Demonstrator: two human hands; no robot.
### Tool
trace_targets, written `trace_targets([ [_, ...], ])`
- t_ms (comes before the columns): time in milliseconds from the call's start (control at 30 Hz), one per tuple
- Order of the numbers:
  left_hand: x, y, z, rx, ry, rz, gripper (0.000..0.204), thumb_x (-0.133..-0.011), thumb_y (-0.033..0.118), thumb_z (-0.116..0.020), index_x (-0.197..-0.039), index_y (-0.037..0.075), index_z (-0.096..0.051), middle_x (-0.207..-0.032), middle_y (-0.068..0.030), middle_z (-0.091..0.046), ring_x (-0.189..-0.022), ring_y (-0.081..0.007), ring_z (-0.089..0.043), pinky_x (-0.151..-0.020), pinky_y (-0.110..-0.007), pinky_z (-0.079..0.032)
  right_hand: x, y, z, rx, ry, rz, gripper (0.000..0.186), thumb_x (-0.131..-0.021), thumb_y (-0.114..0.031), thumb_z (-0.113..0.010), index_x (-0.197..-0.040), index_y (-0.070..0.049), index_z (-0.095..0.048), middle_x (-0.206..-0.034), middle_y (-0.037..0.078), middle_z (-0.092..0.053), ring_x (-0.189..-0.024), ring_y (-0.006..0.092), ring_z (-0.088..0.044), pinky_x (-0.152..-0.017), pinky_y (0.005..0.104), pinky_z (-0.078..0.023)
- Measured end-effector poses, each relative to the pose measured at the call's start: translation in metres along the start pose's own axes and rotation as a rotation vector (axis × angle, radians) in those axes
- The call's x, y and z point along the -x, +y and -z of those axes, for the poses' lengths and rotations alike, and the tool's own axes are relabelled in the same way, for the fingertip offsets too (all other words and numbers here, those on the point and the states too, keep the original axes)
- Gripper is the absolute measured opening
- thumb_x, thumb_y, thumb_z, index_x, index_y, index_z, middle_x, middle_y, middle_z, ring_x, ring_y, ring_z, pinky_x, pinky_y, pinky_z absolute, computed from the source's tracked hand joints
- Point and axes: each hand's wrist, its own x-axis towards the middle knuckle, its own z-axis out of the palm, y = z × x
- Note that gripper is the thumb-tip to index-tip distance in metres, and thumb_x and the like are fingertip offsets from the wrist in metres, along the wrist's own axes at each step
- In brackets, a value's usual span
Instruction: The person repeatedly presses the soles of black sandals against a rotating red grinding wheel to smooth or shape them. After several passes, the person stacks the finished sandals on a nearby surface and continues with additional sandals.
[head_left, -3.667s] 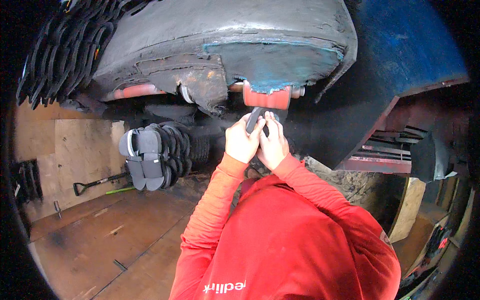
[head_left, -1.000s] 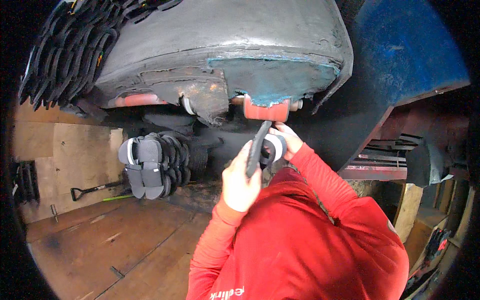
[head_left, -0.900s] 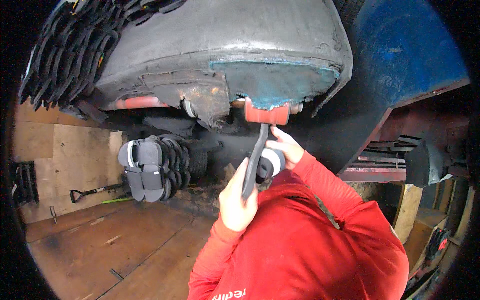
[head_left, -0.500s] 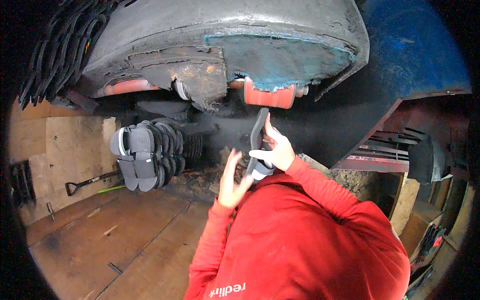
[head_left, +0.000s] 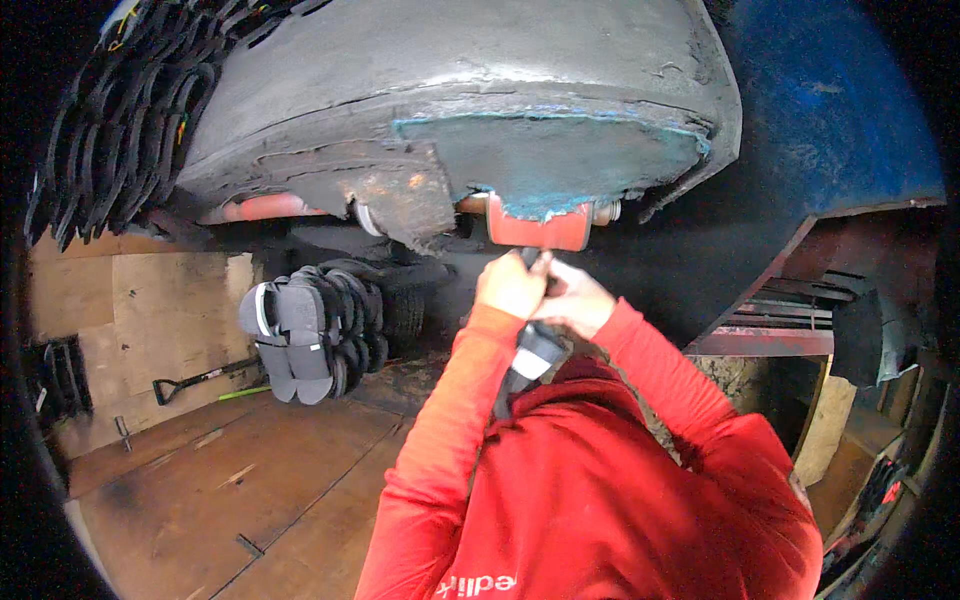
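Observation:
Both of my hands grip one dark slide sandal [head_left: 522, 372], its strap showing a white patch. My left hand [head_left: 513, 287] is closed round its upper end from the left. From the right, my right hand [head_left: 577, 298] holds the same sandal, fingers bent close to the left ones. Just above my hands is an orange-red sanding drum [head_left: 540, 230], under a ragged teal cloth flap [head_left: 570, 160]. The sandal's far end is at or close to the drum's lower edge; my fingers hide whether they touch.
A dusty grey machine hood [head_left: 480, 60] spans the top. Several grey sandals [head_left: 300, 320] hang in a cluster at left, near a black-handled tool [head_left: 200, 378]. More dark soles [head_left: 125, 120] are stacked upper left. A blue panel [head_left: 830, 110] stands at right, above a wooden board [head_left: 828, 420].
My left hand, open and apart from the sandal before, has closed on it. Both hands now hold the sandal close below the drum. The whole view has shifted slightly.

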Motion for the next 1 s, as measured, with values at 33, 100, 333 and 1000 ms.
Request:
trace_targets([
  [33,-0.004,0.000,-0.005,0.024,0.042,-0.037,0.060,-0.089,0.052,-0.065,-0.092,-0.008,-0.070,-0.088,-0.0324,-0.068,-0.091,-0.0477,-0.068,-0.080,-0.051,-0.054,-0.001,-0.004,0.004,0.019,-0.004,-0.006,0.075,-0.078,0.010,-0.072,-0.145,-0.006,-0.041,-0.130,0.010,-0.059,-0.121,0.0216,-0.059,-0.099,0.0371,-0.053],
  [100,0.000,-0.007,-0.014,0.118,0.060,-0.040,0.056,-0.091,0.048,-0.066,-0.102,-0.006,-0.070,-0.088,-0.0312,-0.069,-0.091,-0.0465,-0.069,-0.079,-0.048,-0.055,0.001,-0.003,0.008,0.127,0.005,0.035,0.076,-0.078,0.011,-0.071,-0.146,-0.005,-0.042,-0.131,0.010,-0.059,-0.122,0.0217,-0.059,-0.100,0.0376,-0.053],
  [333,0.046,-0.031,-0.025,0.500,0.257,-0.290,0.053,-0.095,0.025,-0.070,-0.135,-0.006,-0.055,-0.119,-0.0235,-0.069,-0.112,-0.0258,-0.069,-0.095,-0.035,-0.053,0.016,0.039,0.002,0.671,0.176,0.368,0.067,-0.077,-0.005,-0.077,-0.140,-0.010,-0.054,-0.145,0.024,-0.051,-0.133,0.0347,-0.052,-0.109,0.0374,-0.043],
  [1000,0.021,0.004,0.005,0.119,0.267,-0.298,0.046,-0.092,0.042,-0.069,-0.091,-0.005,-0.069,-0.081,-0.0273,-0.069,-0.076,-0.0419,-0.071,-0.067,-0.045,-0.056,0.013,0.038,-0.006,1.124,0.471,0.347,0.069,-0.075,-0.022,-0.079,-0.139,-0.015,-0.056,-0.117,0.032,-0.061,-0.097,0.0489,-0.065,-0.084,0.0494,-0.056],
])
